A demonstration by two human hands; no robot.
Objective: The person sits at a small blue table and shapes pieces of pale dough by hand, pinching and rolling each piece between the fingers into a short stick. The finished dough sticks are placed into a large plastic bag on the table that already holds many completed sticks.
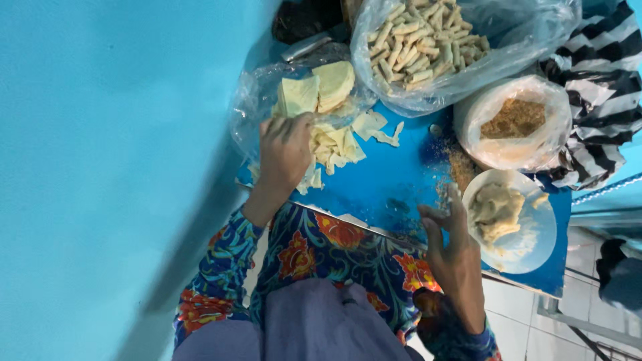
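My left hand (284, 157) lies palm down on a pile of pale thin dough wrappers (334, 144), its fingertips curled onto the edge of a sheet. More wrappers (319, 90) sit in a clear plastic bag just beyond the fingers. My right hand (453, 244) hovers over the blue table (388, 180) with fingers apart and nothing in it. Its fingertips are next to a pale bowl (538, 244) holding a lump of beige paste (496, 210). Both arms wear floral sleeves.
A clear bag of rolled pastry sticks (421, 43) lies at the far side. A bag of brown crumbs (515, 120) stands beside the bowl, with crumbs spilled on the table. A striped cloth (602, 80) is at the right; a blue wall (114, 167) closes the left.
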